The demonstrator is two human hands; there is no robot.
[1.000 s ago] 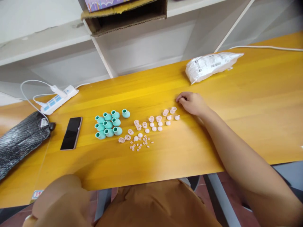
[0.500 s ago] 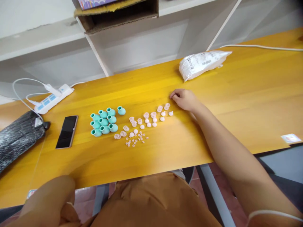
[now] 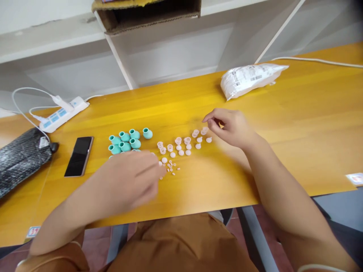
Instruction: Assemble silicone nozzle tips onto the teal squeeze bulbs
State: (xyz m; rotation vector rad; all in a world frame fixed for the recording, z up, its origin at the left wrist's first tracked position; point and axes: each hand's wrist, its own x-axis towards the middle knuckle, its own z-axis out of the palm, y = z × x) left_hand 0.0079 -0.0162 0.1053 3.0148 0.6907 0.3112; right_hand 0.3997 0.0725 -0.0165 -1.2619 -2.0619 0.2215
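My left hand (image 3: 136, 179) is smeared by motion above the near part of the desk, covering the front teal pieces and some tiny pale pink rings (image 3: 170, 166). Its fingertips are hidden or blurred. My right hand (image 3: 228, 126) hovers at the right end of the pink parts, thumb and index finger curled together at the tips, with nothing visible between them. Close below its fingers stand translucent pink cup-like pieces (image 3: 195, 133) and small pale pink domed pieces (image 3: 188, 152). Teal bulb-shaped pieces (image 3: 135, 143) with round open mouths are grouped on the left.
A black phone (image 3: 78, 156) lies left of the teal pieces. Farther left are a white power strip (image 3: 65, 114) with cables and a black bubble-wrapped package (image 3: 21, 162). A white plastic bag (image 3: 252, 80) rests at the back, below a shelf with a cardboard box (image 3: 153, 19).
My left hand has come in from the lower left over the teal and small pink pieces. My right hand has lifted and turned, its fingers still curled. The view has shifted slightly.
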